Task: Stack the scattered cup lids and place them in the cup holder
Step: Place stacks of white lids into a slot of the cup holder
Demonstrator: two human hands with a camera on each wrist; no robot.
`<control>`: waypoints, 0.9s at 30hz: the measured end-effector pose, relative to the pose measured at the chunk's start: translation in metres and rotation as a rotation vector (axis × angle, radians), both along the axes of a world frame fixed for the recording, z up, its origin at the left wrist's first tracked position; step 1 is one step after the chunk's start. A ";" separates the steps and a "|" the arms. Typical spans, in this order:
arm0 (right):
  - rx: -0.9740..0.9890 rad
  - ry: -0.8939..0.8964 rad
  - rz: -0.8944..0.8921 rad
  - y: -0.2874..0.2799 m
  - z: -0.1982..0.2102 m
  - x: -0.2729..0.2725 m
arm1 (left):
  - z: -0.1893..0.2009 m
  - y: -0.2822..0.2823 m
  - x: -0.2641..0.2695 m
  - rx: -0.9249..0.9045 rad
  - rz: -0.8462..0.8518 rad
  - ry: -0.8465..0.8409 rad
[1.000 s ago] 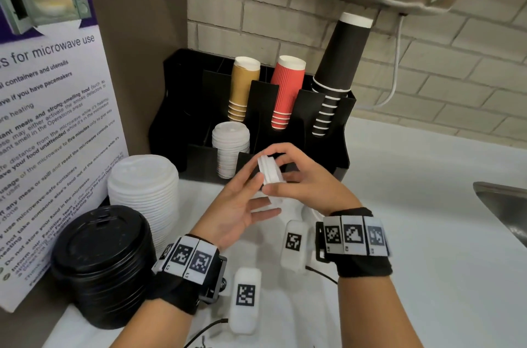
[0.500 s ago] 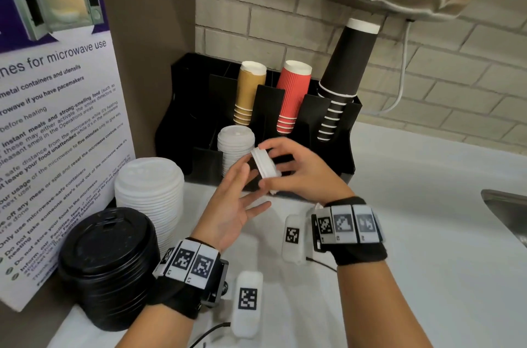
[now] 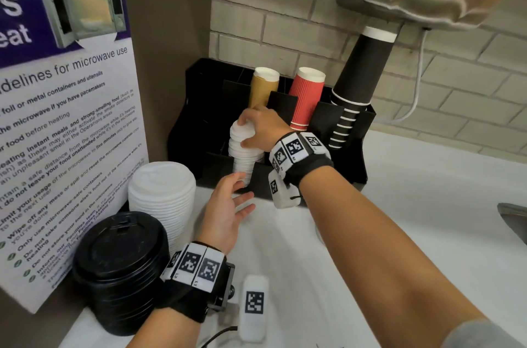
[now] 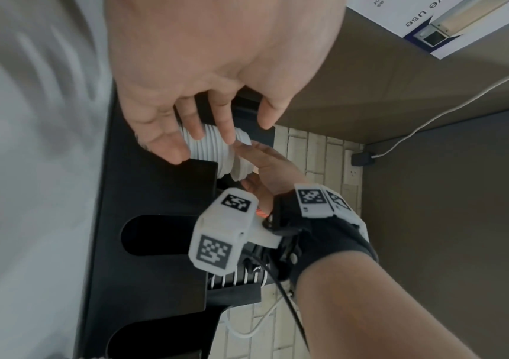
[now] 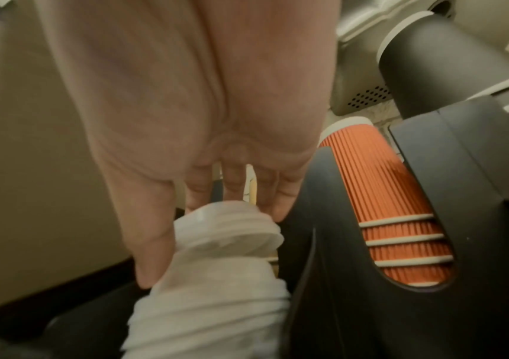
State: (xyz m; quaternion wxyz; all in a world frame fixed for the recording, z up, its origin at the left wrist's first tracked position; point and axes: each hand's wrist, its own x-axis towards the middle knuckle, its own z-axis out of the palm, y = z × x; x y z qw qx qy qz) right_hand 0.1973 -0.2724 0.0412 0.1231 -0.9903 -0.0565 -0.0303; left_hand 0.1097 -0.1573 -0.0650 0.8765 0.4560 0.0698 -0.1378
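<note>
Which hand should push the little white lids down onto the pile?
Probably the right hand: it already grips the small white plastic lids atop the stack in the black cup holder. The left hand hovers open below.

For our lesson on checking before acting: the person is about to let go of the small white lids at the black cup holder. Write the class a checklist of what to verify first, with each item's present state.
1. Right hand grips the small white plastic lids: ok.
2. Those lids sit square on the white lid stack in the black plastic cup holder: not ok, they look tilted.
3. Left hand holds nothing, fingers relaxed near the stack: ok.
4. Red ribbed paper cups beside the right hand stay untouched: cannot tell.
5. Large white lids and black lids on the counter still need placing: not ok.
</note>
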 end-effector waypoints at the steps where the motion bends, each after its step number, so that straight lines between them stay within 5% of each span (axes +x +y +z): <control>1: -0.009 0.012 0.008 0.001 -0.003 0.000 | 0.000 0.000 0.000 0.004 0.001 0.004; 17: -0.249 -0.109 -0.084 0.008 -0.032 -0.027 | 0.006 -0.002 -0.005 0.021 0.002 0.015; 22: -0.086 -0.116 -0.070 0.000 -0.017 -0.038 | 0.008 -0.001 -0.006 0.019 -0.016 0.006; 27: 0.361 -0.301 -0.196 -0.042 -0.001 -0.083 | 0.008 0.002 -0.006 0.007 -0.033 -0.008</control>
